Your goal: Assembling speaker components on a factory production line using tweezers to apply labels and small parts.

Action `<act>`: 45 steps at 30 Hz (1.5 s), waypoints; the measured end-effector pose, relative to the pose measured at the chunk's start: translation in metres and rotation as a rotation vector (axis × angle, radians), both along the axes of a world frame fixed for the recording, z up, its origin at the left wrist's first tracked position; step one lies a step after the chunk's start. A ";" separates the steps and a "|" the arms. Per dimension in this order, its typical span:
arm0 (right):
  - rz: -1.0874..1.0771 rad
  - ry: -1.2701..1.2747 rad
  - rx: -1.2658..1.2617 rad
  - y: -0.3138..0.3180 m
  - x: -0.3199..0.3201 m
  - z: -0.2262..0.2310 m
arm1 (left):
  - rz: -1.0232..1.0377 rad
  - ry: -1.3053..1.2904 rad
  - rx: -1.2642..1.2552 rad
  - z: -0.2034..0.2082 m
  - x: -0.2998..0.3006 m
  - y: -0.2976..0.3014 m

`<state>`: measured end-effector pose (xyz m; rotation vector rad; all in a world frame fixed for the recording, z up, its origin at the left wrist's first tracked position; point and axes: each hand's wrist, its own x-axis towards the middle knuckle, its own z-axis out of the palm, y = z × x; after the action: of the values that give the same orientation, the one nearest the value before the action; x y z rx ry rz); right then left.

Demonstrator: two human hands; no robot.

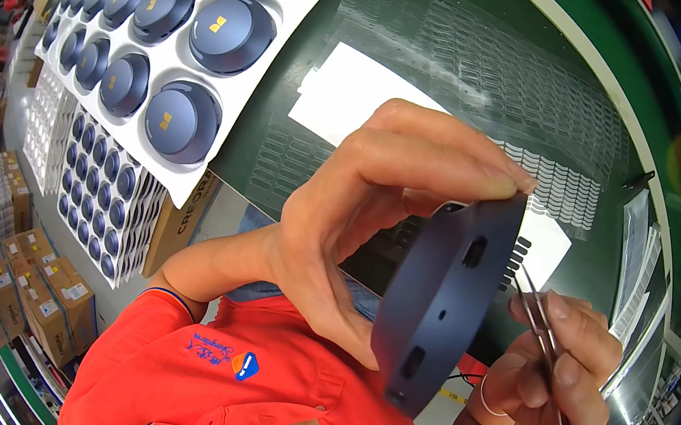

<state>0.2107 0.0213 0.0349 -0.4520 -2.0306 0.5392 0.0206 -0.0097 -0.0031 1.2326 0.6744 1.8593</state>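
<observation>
My left hand (341,204) grips a dark blue round housing (431,310), fingers over its upper edge and thumb underneath. The housing is held on edge in front of my chest. Its side wall shows two oblong openings and a tiny round hole. A row of small dark ovals shows along its right edge. Metal tweezers (548,347) are pinched in my right hand (565,371), their tips pointing up beside those ovals. Whether the tips touch the housing, I cannot tell. The housing's far face is hidden.
A white moulded tray (239,100) of similar housings lies at the upper left, with more stacked trays (97,198) below. Clear die-cut sheets (507,54) and white sheets (357,86) cover the green table (289,77). Cardboard cartons (46,294) stand at the lower left.
</observation>
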 end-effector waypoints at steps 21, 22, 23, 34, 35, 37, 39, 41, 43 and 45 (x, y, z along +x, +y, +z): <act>0.059 -0.284 0.120 0.008 -0.021 0.003 | -0.051 0.293 0.242 -0.010 -0.015 0.010; 0.058 -0.281 0.123 0.007 -0.021 0.005 | -0.039 0.242 0.186 -0.006 -0.012 0.006; 0.076 -0.247 0.059 0.006 -0.021 0.006 | -0.025 0.192 0.129 -0.003 -0.010 0.003; 0.035 0.289 -0.336 0.009 -0.002 -0.007 | 0.016 0.242 0.234 -0.012 -0.011 0.012; 0.056 0.376 -0.357 0.010 -0.003 -0.009 | 0.021 0.246 0.257 -0.012 -0.011 0.013; 0.029 0.391 -0.385 0.009 -0.004 -0.007 | 0.034 0.256 0.258 -0.014 -0.011 0.012; 0.001 0.405 -0.413 0.008 -0.003 -0.005 | 0.047 0.264 0.259 -0.013 -0.009 0.010; -0.093 0.348 -0.479 0.008 -0.001 -0.004 | 0.082 0.190 0.172 -0.008 -0.002 0.004; -0.102 0.348 -0.479 0.008 -0.001 -0.005 | 0.054 0.130 0.151 -0.004 -0.001 0.002; -0.111 0.350 -0.478 0.008 -0.002 -0.006 | 0.026 0.070 0.131 0.000 0.001 -0.001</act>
<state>0.2088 0.0291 0.0289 -0.6958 -1.5270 0.9688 0.0213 -0.0104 -0.0032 1.3847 0.6163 1.9148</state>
